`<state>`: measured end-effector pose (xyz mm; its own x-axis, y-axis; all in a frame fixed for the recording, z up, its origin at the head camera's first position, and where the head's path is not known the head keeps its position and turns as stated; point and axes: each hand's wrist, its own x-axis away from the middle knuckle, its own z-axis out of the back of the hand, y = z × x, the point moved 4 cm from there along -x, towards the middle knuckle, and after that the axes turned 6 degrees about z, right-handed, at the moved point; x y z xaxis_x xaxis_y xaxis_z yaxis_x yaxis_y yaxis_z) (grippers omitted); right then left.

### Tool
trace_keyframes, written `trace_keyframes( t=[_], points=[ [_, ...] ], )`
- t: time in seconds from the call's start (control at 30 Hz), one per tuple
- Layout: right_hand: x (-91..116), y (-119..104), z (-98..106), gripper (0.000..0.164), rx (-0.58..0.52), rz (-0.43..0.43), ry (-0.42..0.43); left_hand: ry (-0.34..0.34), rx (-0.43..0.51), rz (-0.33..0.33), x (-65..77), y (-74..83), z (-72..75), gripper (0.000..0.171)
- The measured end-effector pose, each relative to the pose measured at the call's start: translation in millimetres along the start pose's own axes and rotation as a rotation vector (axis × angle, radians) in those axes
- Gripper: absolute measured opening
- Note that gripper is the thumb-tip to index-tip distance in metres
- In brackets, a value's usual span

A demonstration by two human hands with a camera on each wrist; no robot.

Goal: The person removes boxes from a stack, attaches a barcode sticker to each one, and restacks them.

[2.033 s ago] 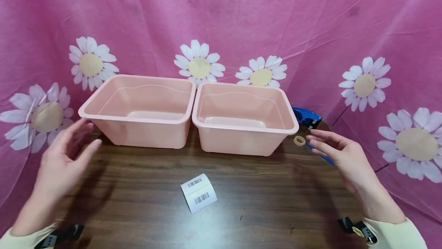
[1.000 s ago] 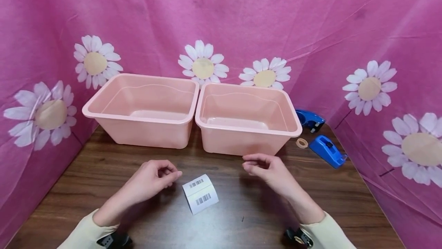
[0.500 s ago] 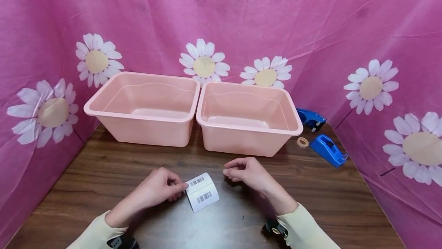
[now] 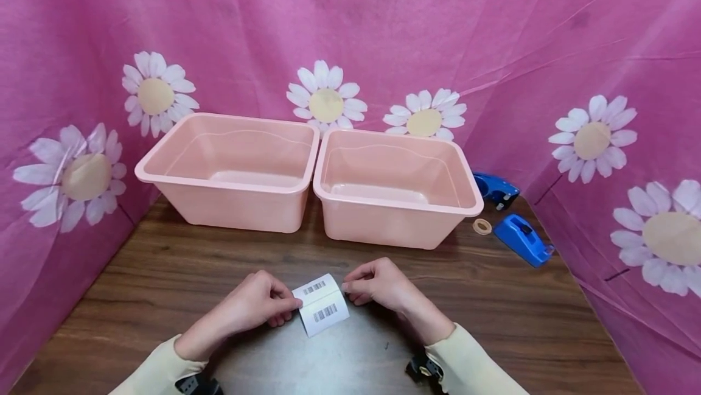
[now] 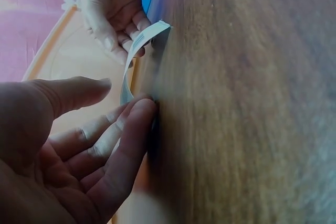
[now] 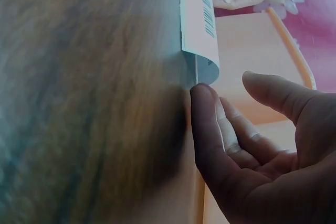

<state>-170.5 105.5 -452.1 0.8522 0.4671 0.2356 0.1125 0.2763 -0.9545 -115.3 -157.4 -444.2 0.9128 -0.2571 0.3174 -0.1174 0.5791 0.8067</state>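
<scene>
A: Where is the curled white paper label sheet printed with two barcodes [image 4: 323, 305]?

B: On the dark brown wood-grain desk [image 4: 547, 328], between the hands, in front of the two pale pink plastic tubs [image 4: 232, 203] [image 4: 383, 224].

A: Does either hand have it?

B: I'd say no. The left hand [image 4: 254, 300] keeps a loose grip — thumb apart from the fingers, forefinger by one edge. The right hand [image 4: 383, 286] is likewise unclosed at the opposite side; the dim, blurry wrist views don't settle how firmly either fingertip touches.

A: Any advice?

B: Slip a fingertip under each edge, lower the thumbs lightly and stay level — the paper bows upward, so squeezing inward could crease it.
</scene>
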Motion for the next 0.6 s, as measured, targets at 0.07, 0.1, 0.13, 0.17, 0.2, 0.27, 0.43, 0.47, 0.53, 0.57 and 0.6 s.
trace_keyframes(
  t=[0.07, 0.1, 0.13, 0.17, 0.2, 0.27, 0.43, 0.47, 0.53, 0.57, 0.6],
  points=[
    [-0.1, 0.5, -0.9, 0.024, 0.005, -0.010, -0.002, -0.003, 0.015, -0.002, -0.1, -1.1, -0.6, 0.023],
    [-0.2, 0.8, -1.1, 0.023, 0.008, -0.014, -0.001, -0.002, 0.019, 0.001, 0.0, -1.6, -0.8, 0.023],
    [0.0, 0.9, -1.2, 0.023, 0.012, -0.017, -0.002, 0.000, 0.020, 0.002, -0.2, -1.8, -0.8, 0.023],
    [0.1, 1.0, -1.4, 0.022, 0.014, -0.019, -0.003, 0.000, 0.022, 0.006, -0.4, -2.3, -0.9, 0.023],
    [0.1, 1.2, -1.8, 0.022, 0.016, -0.022, -0.005, 0.000, 0.024, 0.009, -0.6, -2.8, -0.9, 0.022],
    [0.4, 1.2, -2.6, 0.021, 0.022, -0.025, -0.010, -0.003, 0.025, 0.018, -0.8, -3.7, -1.3, 0.022],
    [0.8, 0.7, -4.4, 0.020, 0.018, -0.027, -0.016, 0.004, 0.025, 0.024, -1.5, -4.8, -1.4, 0.020],
    [0.8, 0.8, -4.7, 0.020, 0.016, -0.027, -0.018, 0.006, 0.024, 0.023, -1.6, -4.6, -1.3, 0.020],
    [0.8, 0.8, -5.3, 0.019, 0.015, -0.025, -0.021, 0.008, 0.024, 0.022, -1.7, -3.8, -1.4, 0.019],
    [0.8, 0.8, -5.5, 0.018, 0.013, -0.024, -0.022, 0.007, 0.025, 0.020, -1.8, -3.3, -1.6, 0.019],
    [0.8, 0.8, -5.8, 0.018, 0.012, -0.024, -0.024, 0.006, 0.025, 0.017, -1.9, -2.9, -1.8, 0.019]
  ],
)
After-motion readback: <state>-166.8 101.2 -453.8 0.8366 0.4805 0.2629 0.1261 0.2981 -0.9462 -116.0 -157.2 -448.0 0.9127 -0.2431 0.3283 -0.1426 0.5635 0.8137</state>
